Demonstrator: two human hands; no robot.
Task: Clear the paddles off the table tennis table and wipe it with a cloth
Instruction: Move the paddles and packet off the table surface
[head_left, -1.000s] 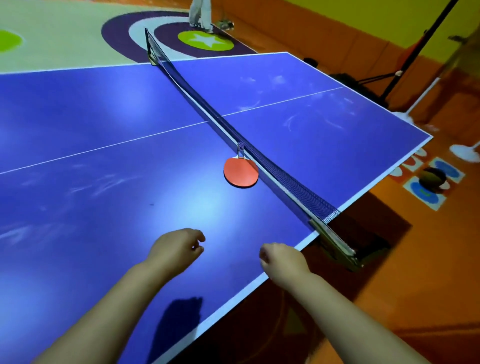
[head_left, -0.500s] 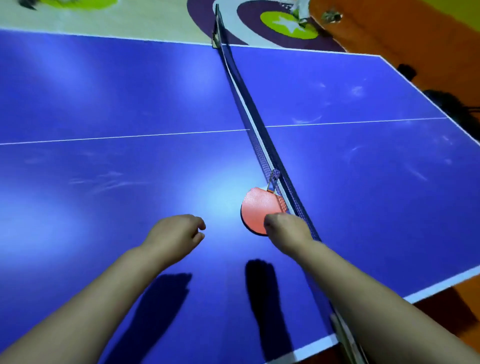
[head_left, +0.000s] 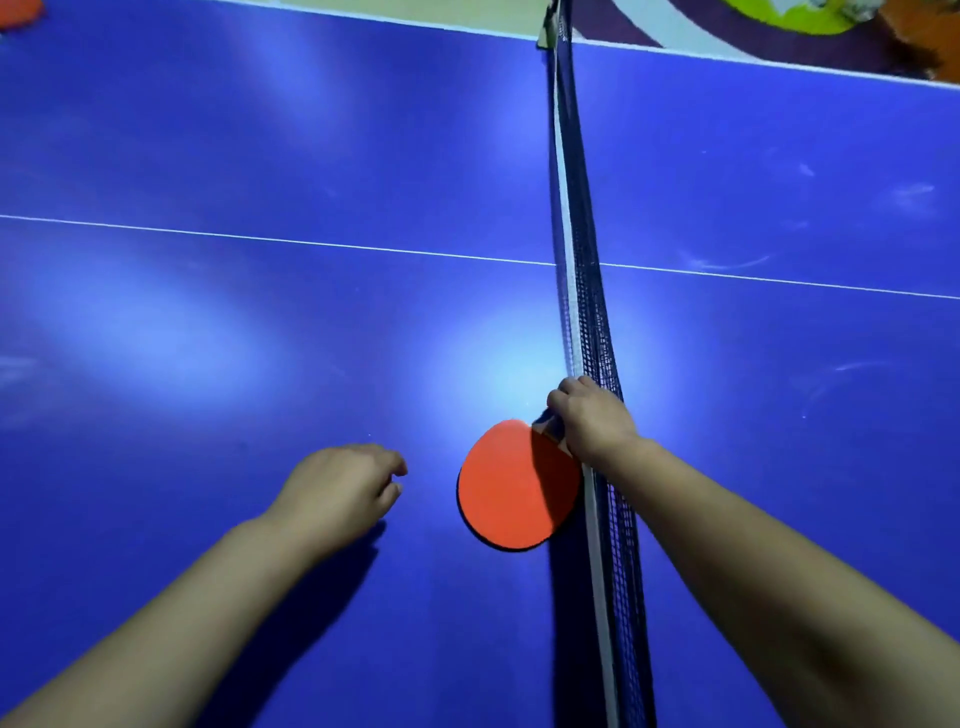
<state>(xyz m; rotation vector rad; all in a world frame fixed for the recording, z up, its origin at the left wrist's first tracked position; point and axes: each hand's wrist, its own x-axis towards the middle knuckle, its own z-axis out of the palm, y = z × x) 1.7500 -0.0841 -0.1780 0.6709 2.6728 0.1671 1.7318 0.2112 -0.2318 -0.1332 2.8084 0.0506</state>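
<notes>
R hand (head_left: 592, 426): fingers clamped on handle of red paddle (head_left: 517, 486), which is on blue counter (head_left: 260, 312) at 6 o'clock, just beside net (head_left: 582, 260). L hand (head_left: 337, 488) at paddle's 9 o'clock, fingers loosely curled, holding nothing.

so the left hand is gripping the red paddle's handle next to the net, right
No. In the head view it is the right hand that grips the red paddle by its handle next to the net; the left hand holds nothing.

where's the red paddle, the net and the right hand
red paddle (head_left: 514, 488): head view, middle of the red blade
net (head_left: 574, 208): head view, dark mesh of its far part
right hand (head_left: 592, 421): head view, back of the hand
</notes>
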